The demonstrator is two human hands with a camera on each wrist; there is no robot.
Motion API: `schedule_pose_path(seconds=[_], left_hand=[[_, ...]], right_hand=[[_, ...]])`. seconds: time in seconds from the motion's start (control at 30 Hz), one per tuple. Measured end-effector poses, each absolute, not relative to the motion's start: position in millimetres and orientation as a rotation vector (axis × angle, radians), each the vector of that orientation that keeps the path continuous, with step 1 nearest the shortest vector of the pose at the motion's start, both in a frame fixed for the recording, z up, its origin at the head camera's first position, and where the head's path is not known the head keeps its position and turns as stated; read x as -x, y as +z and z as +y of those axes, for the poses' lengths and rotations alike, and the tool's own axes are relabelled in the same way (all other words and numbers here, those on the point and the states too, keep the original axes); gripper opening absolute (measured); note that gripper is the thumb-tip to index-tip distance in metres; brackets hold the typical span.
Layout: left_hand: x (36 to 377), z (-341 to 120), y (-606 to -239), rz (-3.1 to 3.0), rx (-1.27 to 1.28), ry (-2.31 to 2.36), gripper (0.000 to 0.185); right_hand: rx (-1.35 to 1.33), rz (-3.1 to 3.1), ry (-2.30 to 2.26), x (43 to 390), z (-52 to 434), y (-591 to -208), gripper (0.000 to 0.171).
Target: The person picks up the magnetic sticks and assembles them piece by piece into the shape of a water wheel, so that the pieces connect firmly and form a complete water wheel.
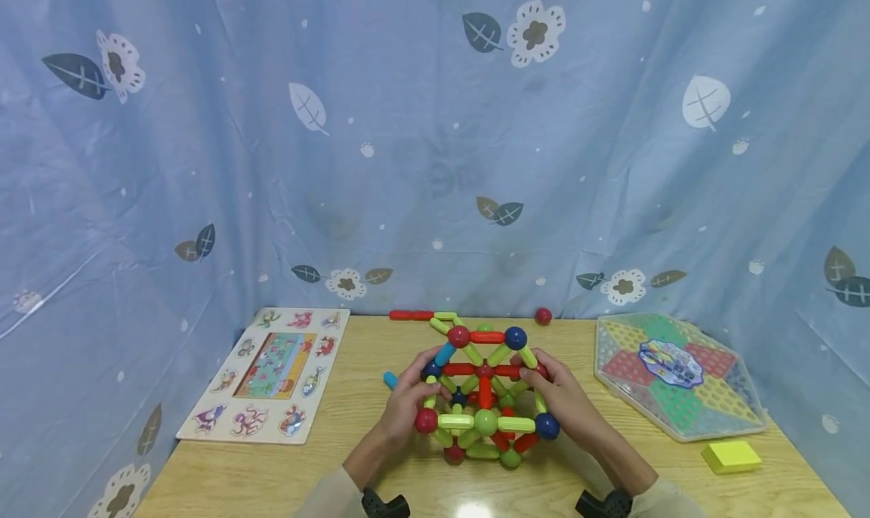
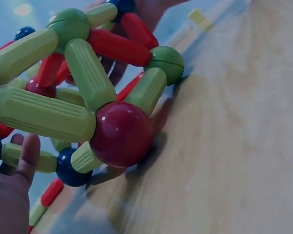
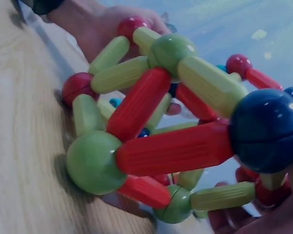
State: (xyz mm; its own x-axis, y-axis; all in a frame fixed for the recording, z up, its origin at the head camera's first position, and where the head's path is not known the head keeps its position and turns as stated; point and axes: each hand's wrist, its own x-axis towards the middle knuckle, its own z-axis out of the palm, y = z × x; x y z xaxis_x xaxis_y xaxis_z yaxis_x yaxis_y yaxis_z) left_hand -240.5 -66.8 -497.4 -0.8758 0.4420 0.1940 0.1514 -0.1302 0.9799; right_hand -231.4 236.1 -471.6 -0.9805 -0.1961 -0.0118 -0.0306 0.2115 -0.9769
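Between both hands is a magnetic stick-and-ball structure (image 1: 485, 422), a cage of yellow-green, red and blue sticks joined by red, green and dark blue balls. My left hand (image 1: 401, 408) grips its left side, near a blue ball (image 1: 432, 369). On the opposite side, my right hand (image 1: 567, 397) holds it close to a red ball at the upper right. Low in the left wrist view, a red ball (image 2: 124, 134) is close to the tabletop; whether it touches is unclear. In the right wrist view, a green ball (image 3: 96, 162) is near the wood. Some fingertips are hidden behind the sticks.
Behind the structure lie loose red sticks (image 1: 411, 316) and a lone red ball (image 1: 543, 316). A blue stick (image 1: 390, 380) lies left. A sea-animal puzzle board (image 1: 224, 432) is farther left. At right are a hexagonal game box (image 1: 669, 420) and a yellow block (image 1: 731, 457). A curtain (image 1: 435, 163) stands behind.
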Motion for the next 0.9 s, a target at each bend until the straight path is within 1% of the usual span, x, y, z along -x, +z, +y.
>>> schedule_pose_path(seconds=[0.13, 0.3, 0.43, 0.53, 0.63, 0.7, 0.9], left_hand=[[244.2, -69.0, -497.7, 1.901, -0.625, 2.103, 0.061], [242.2, -68.0, -499.0, 1.86, -0.62, 2.135, 0.058], [242.1, -64.0, -501.0, 1.73, -0.524, 2.229, 0.049], [241.3, -61.3, -503.3, 1.634, -0.445, 2.272, 0.038], [240.4, -60.5, -505.2, 1.596, -0.421, 2.288, 0.028], [240.6, -60.5, -506.0, 1.585, -0.425, 2.292, 0.025], [246.7, -61.3, -508.0, 1.562, -0.462, 2.302, 0.029]], right_hand=[[0.206, 2.352, -1.893, 236.2, 234.7, -472.7, 0.031], [0.23, 2.339, -1.891, 233.1, 236.5, -472.3, 0.034], [0.317, 2.344, -1.876, 233.1, 236.6, -474.2, 0.032], [0.386, 2.334, -1.864, 232.2, 237.8, -475.7, 0.032], [0.423, 2.325, -1.862, 231.3, 238.7, -476.8, 0.032], [0.428, 2.328, -1.862, 231.1, 238.5, -477.5, 0.031], [0.376, 2.338, -1.921, 234.1, 235.3, -480.1, 0.033]])
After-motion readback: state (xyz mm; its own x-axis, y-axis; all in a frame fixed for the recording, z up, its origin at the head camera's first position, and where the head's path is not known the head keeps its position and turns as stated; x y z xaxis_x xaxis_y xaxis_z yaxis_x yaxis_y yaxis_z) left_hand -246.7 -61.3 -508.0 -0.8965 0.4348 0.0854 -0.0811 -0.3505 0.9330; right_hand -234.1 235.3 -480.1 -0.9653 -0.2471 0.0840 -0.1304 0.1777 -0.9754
